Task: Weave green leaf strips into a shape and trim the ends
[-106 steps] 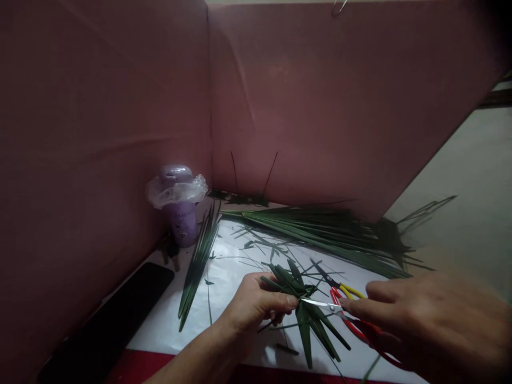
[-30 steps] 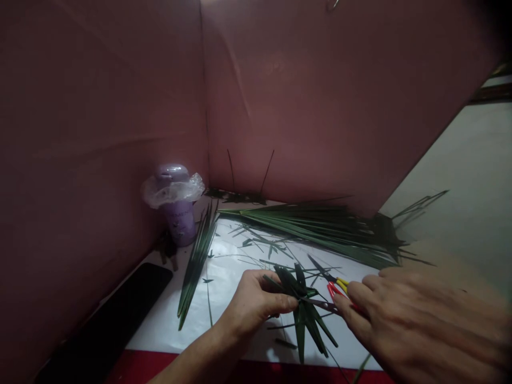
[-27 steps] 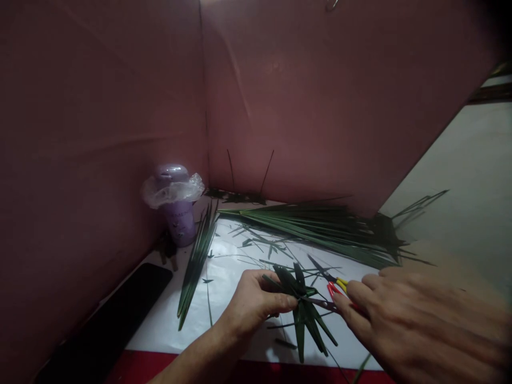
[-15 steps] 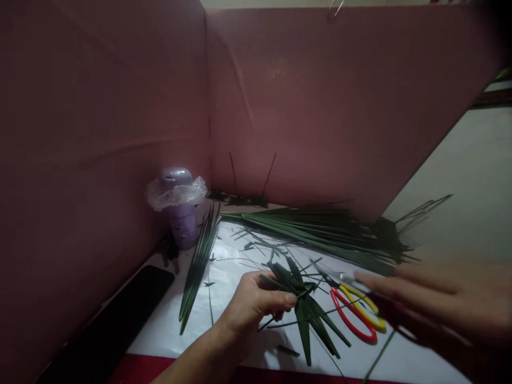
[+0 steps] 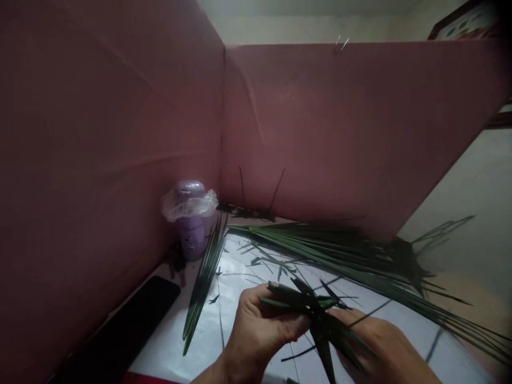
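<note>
My left hand is closed on a folded star-like piece of green palm leaf, pinching it between thumb and fingers. Its pointed strips fan out to the upper left and downward. My right hand is curled just right of and behind the leaf piece, partly covered by its strips. A dark pointed blade, seemingly of the scissors, sticks out at its fingertips. The handles are hidden by the hand.
Long palm leaves lie across the back of the white table. A smaller leaf bundle rests at left, beside a purple bottle with plastic round it and a black phone-like slab. Leaf scraps are scattered; pink panels stand behind.
My right hand has come in from the right to the scissors and leaf piece; the red and yellow handles no longer show. My left hand keeps its hold. The view has tilted upward slightly.
</note>
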`<state>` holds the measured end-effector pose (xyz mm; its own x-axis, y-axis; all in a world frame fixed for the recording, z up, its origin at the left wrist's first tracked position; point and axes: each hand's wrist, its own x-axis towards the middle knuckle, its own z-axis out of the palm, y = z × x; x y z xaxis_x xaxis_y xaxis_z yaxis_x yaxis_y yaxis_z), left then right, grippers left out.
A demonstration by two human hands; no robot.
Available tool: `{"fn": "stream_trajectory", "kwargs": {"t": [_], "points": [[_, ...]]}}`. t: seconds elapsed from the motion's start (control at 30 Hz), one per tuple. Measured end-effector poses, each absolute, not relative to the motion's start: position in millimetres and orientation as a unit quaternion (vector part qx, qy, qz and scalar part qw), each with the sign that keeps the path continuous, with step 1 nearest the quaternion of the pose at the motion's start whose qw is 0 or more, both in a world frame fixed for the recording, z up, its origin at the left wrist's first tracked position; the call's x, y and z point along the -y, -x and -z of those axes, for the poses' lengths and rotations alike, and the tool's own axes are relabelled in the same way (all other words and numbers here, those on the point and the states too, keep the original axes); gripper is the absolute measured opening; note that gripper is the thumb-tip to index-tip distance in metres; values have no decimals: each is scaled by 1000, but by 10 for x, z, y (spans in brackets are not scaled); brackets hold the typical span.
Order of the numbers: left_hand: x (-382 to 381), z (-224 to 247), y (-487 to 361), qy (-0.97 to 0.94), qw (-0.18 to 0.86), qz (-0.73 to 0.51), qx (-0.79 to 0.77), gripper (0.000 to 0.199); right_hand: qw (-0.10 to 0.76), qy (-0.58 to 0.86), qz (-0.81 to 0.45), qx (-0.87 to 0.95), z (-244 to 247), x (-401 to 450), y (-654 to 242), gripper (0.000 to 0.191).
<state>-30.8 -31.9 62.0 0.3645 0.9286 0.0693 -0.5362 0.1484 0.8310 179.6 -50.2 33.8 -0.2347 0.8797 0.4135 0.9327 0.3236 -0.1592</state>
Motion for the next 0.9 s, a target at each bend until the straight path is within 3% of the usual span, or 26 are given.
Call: {"fn": "stream_trajectory", "kwargs": {"t": [0.13, 0.57, 0.73, 0.9], "points": [[319, -611, 307, -402, 723, -507, -243, 14, 158, 561, 7, 812, -242, 475, -1642, 18], [277, -553, 306, -420, 681, -535, -271, 12, 124, 538, 91, 829, 5, 378, -1591, 38], [264, -538, 298, -415, 680, -542, -267, 10, 215, 546, 56, 808, -40, 425, -1599, 25], [235, -512, 291, -396, 707, -536, -237, 9, 396, 558, -247, 686, -197, 464, -1523, 19]]}}
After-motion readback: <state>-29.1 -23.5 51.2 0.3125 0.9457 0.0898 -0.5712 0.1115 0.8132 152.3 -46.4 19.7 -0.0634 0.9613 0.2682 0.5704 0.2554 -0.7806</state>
